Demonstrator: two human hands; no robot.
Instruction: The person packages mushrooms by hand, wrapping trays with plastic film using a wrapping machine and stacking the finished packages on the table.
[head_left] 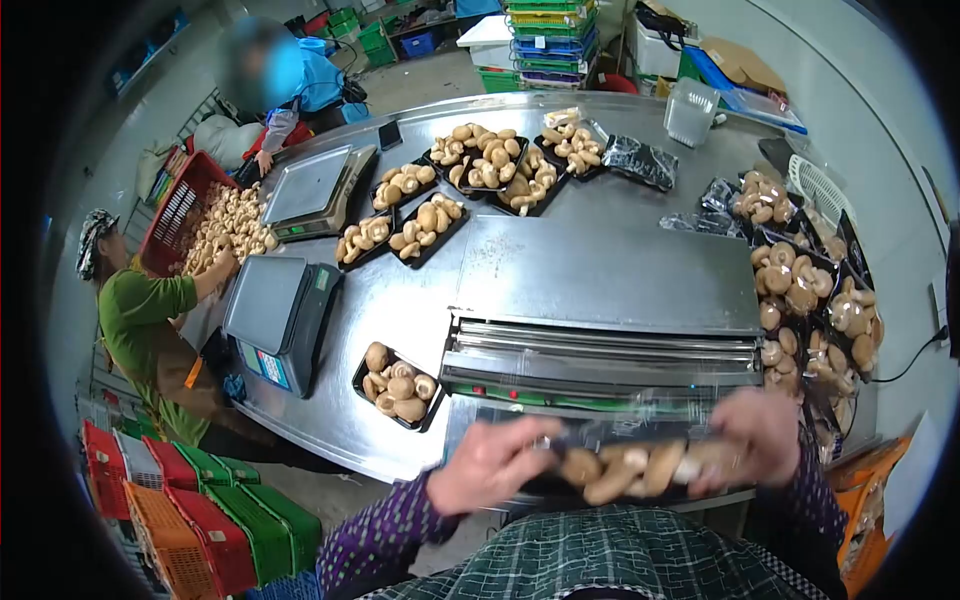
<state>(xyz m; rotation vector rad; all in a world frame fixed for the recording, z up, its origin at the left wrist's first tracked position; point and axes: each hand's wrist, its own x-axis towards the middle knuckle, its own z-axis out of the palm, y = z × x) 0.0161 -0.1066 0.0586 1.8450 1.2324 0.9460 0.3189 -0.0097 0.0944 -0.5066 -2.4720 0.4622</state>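
A black tray of brown mushrooms [635,472] is between my two hands at the front edge of the steel table. My left hand [490,462] is closed on the tray's left end, thumb and fingers pinched together. At the other end my right hand [765,432] curls around the tray, its fingers smeared by motion. Shiny clear film seems to lie along the tray's far side; where it ends is hard to see. Just beyond stands the film-wrapping machine [600,365] with its rollers. To the left sits another filled mushroom tray [396,386], unwrapped.
Wrapped mushroom trays [800,285] are piled at right. Several filled trays [490,160] stand farther back. Two scales [280,318] [318,190] and a red crate [180,215] of loose mushrooms are left. A person in green [150,310] reaches toward those mushrooms; another person in blue [318,78] stands behind.
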